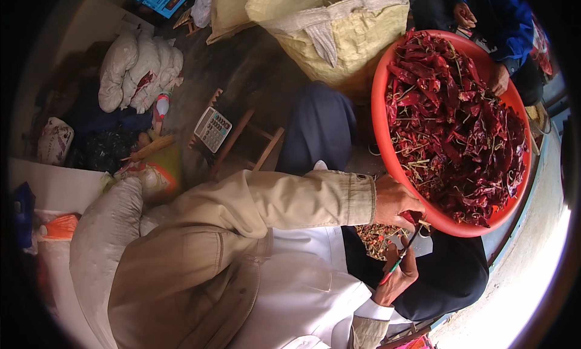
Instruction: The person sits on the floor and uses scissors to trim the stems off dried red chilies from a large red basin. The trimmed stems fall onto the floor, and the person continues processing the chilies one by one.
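Note:
My left hand (396, 203) pinches a dried red chilli pepper (412, 216) at the near rim of a red plastic basin (383, 135). The pepper's pale stem end points towards a pair of scissors (404, 253) with red and green on the handles. My right hand (398, 276) grips these scissors below, and their dark blades reach up to the stem. Whether the blades touch it, I cannot tell. Dried red chillies (449, 108) with thin stems fill the basin. Under my hands lies a heap of small stem pieces and red bits (379, 240), partly hidden.
Across the basin, another person's hand (499, 79) rests at the chillies; their other hand (465, 15) holds something red. A large yellow woven sack (354, 35) stands open beside the basin. A calculator (213, 129) lies near a wooden stool frame (247, 140). Stuffed white bags (140, 72) sit further left.

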`<state>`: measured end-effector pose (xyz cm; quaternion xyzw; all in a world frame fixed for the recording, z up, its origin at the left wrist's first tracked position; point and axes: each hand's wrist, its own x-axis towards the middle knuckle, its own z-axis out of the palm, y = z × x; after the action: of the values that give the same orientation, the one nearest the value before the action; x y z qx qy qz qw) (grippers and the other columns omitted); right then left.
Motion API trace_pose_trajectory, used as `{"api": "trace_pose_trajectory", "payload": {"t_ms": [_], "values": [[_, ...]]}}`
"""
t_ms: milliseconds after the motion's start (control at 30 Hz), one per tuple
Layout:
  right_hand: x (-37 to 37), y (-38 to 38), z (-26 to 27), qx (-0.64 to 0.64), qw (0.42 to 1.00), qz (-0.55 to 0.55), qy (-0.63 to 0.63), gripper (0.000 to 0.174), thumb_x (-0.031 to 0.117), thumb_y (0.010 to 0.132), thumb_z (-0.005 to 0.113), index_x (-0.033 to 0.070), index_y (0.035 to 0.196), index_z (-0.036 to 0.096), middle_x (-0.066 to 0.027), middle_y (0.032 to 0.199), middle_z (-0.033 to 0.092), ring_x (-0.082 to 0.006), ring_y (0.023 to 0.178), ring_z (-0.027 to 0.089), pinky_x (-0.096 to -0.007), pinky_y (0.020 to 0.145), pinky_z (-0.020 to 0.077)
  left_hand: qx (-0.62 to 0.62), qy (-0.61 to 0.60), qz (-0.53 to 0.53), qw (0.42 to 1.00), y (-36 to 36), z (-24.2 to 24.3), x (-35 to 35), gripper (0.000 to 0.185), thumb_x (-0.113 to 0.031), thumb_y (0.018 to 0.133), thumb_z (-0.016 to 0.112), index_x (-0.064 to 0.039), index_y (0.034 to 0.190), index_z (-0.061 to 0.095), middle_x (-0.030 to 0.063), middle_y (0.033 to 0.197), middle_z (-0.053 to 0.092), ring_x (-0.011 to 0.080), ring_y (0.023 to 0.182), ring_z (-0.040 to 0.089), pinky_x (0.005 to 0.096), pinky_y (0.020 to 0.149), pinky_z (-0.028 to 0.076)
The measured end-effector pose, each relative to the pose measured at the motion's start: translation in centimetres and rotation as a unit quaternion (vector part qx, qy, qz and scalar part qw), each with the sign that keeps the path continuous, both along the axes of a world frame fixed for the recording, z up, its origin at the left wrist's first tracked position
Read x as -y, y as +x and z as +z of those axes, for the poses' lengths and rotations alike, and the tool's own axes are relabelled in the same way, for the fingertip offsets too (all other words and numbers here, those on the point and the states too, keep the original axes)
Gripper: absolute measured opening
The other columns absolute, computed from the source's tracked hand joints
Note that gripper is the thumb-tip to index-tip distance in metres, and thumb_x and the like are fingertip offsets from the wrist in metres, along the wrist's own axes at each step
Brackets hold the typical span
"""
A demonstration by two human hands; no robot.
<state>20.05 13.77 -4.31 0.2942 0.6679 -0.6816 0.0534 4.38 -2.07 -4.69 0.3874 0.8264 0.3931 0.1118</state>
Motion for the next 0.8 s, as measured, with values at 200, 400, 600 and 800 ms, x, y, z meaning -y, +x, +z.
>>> {"api": "trace_pose_trajectory", "payload": {"t_ms": [200, 400, 600, 800], "values": [[0.4, 0.0, 0.5, 0.003, 0.999, -0.005, -0.050, 0.034, 0.009, 0.090, 0.075, -0.006, 0.120, 0.070, -0.0037, 0.076, 0.065, -0.0014, 0.053, 0.044, -0.0181, 0.047, 0.0252, 0.065, 0.045, 0.006, 0.997, 0.5, -0.7, -0.5, 0.041, -0.026, 0.083, 0.083, -0.008, 0.119, 0.073, 0.0103, 0.112, 0.074, 0.0303, 0.104, 0.071, 0.0413, 0.089, 0.058], [0.5, 0.7, -0.4, -0.002, 1.000, 0.004, -0.018, 0.041, 0.019, 0.092, 0.080, -0.003, 0.124, 0.068, 0.0005, 0.079, 0.066, 0.0001, 0.058, 0.051, -0.0161, 0.046, 0.0287, 0.002, 0.042, 0.020, 0.999, 1.2, -0.6, -0.3, 0.039, -0.007, 0.072, 0.079, -0.007, 0.111, 0.073, 0.0086, 0.106, 0.074, 0.0320, 0.101, 0.071, 0.0436, 0.086, 0.059], [1.2, 0.8, -2.0, -0.142, 0.969, 0.035, 0.197, 0.034, 0.017, 0.094, 0.077, -0.001, 0.122, 0.070, 0.0018, 0.078, 0.065, 0.0001, 0.056, 0.043, -0.0177, 0.049, 0.0291, -0.134, 0.012, 0.014, 0.991, 1.6, -1.2, 0.2, 0.033, -0.011, 0.066, 0.078, -0.010, 0.098, 0.071, 0.0051, 0.099, 0.072, 0.0285, 0.099, 0.071, 0.0444, 0.087, 0.058], [1.1, 0.9, 1.0, 0.010, 0.996, 0.037, -0.078, 0.033, 0.015, 0.092, 0.075, -0.002, 0.120, 0.069, -0.0021, 0.071, 0.063, -0.0021, 0.051, 0.043, -0.0187, 0.046, 0.0292, -0.103, 0.071, 0.032, 0.992, 2.2, -0.1, 1.1, 0.026, -0.006, 0.067, 0.073, -0.010, 0.092, 0.070, 0.0043, 0.089, 0.070, 0.0247, 0.092, 0.072, 0.0421, 0.078, 0.059]]}}
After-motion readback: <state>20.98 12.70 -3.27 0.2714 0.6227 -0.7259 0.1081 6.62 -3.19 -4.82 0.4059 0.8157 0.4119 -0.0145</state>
